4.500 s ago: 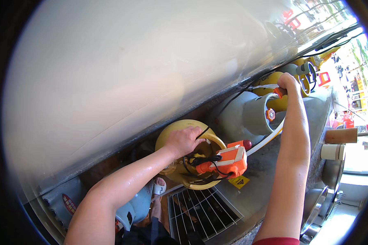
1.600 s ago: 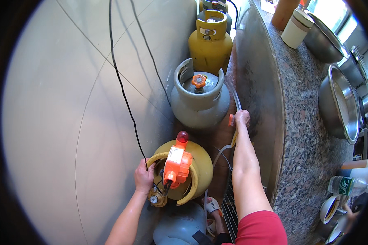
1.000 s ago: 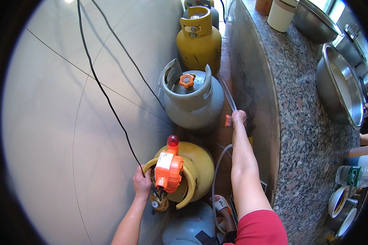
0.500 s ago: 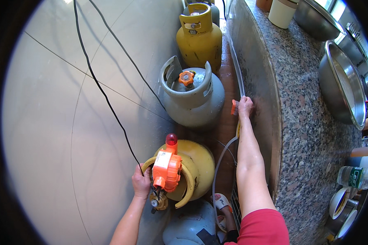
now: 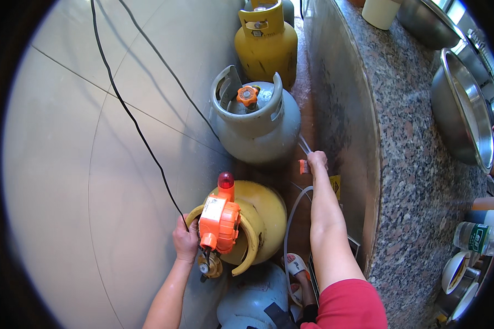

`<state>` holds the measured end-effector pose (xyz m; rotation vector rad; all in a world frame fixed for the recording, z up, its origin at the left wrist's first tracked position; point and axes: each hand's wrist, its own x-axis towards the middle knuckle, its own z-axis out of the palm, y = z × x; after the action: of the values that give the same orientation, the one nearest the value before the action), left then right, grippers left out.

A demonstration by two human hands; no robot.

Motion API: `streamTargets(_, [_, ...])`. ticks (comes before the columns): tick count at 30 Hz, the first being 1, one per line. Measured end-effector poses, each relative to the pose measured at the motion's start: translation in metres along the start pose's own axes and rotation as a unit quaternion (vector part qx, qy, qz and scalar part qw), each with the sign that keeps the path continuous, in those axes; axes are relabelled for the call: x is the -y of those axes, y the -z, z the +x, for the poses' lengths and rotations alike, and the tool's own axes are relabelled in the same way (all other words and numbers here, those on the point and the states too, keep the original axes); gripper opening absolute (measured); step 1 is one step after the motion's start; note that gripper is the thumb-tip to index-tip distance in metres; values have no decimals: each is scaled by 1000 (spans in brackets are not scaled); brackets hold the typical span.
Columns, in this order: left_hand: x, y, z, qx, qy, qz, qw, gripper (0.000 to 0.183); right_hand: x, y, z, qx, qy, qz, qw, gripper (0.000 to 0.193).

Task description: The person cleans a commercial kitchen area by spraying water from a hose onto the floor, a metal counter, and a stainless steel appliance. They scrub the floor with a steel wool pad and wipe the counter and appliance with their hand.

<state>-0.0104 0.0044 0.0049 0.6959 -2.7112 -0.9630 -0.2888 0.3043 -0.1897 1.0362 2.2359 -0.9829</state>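
Note:
My left hand [image 5: 185,241] is closed round the collar of a yellow gas cylinder [image 5: 269,219], beside a black cable [image 5: 132,118]. An orange alarm unit with a red lamp [image 5: 219,219] sits over that collar, above a brass valve fitting [image 5: 209,267]. Out along the narrow gap, my right hand [image 5: 318,160] grips a pale hose [image 5: 304,143]. Beside its fingers is a small orange-and-grey piece [image 5: 304,166], possibly a brush head; how it is held is unclear. A grey cylinder [image 5: 255,129] with an orange valve knob stands just beyond.
Another yellow cylinder [image 5: 266,52] stands farther back. A pale blue cylinder [image 5: 252,299] is close to me, beside a sandalled foot [image 5: 295,264]. Tiled wall [image 5: 55,164] bounds the left; a granite counter [image 5: 406,181] with steel basins [image 5: 458,109] and a plastic bottle [image 5: 477,238] bounds the right.
My right hand has drawn back nearer and slightly left, bringing the hose toward the grey cylinder. My left hand keeps its hold on the collar. The view has shifted slightly.

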Motion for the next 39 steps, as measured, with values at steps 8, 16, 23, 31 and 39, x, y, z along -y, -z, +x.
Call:
streamTargets(8, [2,0,0,-1,-13,15,1000,20,-50,-69,5,-82,-112,252,958,23])
streamTargets(16, [-2,2,0,6,-12,19,1000,23,-104,-86,-13,-87,-210,316,921,27])
streamTargets(23, [-6,3,0,8,-14,30,999,23,-90,-89,-16,-147,-36,204,967,28])
streamTargets(31, [-3,2,0,3,-21,27,999,22,-21,-71,25,-213,138,231,940,27])
streamTargets(39, [-6,2,1,3,-12,29,1000,19,4,-34,35,-232,167,162,944,24])
